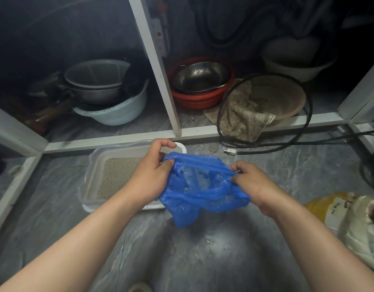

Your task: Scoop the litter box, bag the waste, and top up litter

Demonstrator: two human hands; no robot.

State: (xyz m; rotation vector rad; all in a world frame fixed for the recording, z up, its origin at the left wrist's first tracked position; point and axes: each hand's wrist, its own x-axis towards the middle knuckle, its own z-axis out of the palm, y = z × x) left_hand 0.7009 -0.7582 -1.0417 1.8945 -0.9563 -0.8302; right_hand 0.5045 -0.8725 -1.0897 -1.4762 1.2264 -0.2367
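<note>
A blue bag is held above the floor, its rim pinched by the left hand and the right hand, each grip clamped on it. The litter box is set just behind, on the left.

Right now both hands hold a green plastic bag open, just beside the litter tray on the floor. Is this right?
Not quite: the plastic bag is blue, not green. The head view shows this. The rest stands: the left hand and the right hand hold it open, beside the litter tray on the floor.
</note>
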